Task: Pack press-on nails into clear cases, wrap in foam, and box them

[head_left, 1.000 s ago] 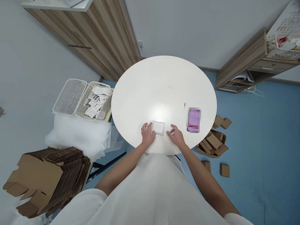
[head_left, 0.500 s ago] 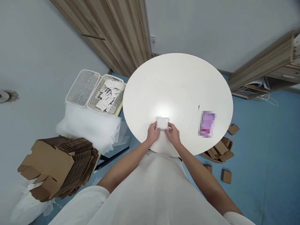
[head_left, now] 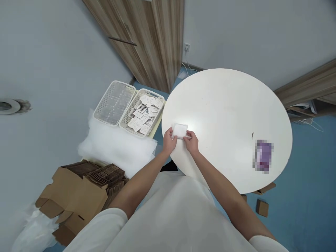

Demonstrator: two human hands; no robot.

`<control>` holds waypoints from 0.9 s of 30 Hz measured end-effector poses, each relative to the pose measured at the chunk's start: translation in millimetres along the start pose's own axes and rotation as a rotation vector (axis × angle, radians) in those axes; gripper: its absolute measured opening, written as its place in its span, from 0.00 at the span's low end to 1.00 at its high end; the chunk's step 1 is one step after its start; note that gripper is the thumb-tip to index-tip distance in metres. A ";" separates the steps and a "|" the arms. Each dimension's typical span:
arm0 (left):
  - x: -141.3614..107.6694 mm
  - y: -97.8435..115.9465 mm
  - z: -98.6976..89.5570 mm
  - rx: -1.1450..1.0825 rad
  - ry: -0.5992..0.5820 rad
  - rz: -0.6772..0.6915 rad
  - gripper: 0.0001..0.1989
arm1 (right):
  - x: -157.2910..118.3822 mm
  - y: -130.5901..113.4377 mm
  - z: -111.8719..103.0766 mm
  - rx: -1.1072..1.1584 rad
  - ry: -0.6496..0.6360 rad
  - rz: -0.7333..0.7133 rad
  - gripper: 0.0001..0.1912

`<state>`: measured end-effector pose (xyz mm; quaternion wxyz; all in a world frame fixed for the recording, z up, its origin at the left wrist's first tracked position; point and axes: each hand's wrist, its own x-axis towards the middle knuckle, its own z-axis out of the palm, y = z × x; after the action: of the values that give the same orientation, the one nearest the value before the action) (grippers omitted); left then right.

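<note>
A small, flat packet wrapped in white foam sheet (head_left: 180, 130) is at the near left edge of the round white table (head_left: 225, 105). My left hand (head_left: 169, 141) grips its left side, thumb toward me and fingers curled behind. On the opposite side, my right hand (head_left: 191, 141) pinches the packet's lower right corner between thumb and fingers. What lies inside the wrapping is hidden.
Left of the table stand a basket of printed cards (head_left: 141, 113), a basket of clear plastic pieces (head_left: 114, 103), a stack of white foam sheets (head_left: 115, 147) and flattened cardboard boxes (head_left: 78, 196). A pixelated purple item (head_left: 263, 155) lies on the table's right. Small brown boxes (head_left: 262, 208) are on the floor.
My view has turned left, so the table and purple item appear further right. Both hands still hold the foam-wrapped packet, now nearer the table's left edge.
</note>
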<state>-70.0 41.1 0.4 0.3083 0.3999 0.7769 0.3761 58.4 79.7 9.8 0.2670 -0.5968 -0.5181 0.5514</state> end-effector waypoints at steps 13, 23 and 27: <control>75.3 -28.2 -31.9 -0.140 0.028 -0.039 0.17 | 56.3 -28.6 64.9 -0.060 0.062 0.055 0.19; 80.4 -33.1 -33.3 -0.064 0.032 0.023 0.16 | 60.6 -24.8 68.4 -0.159 0.103 0.021 0.22; 74.8 -30.6 -34.0 -0.058 0.043 0.038 0.18 | 58.1 -23.5 66.8 -0.152 0.086 0.005 0.22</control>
<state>-145.0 81.3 -20.5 0.2958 0.3972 0.7644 0.4129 -20.1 123.4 -8.2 0.2413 -0.6397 -0.5451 0.4851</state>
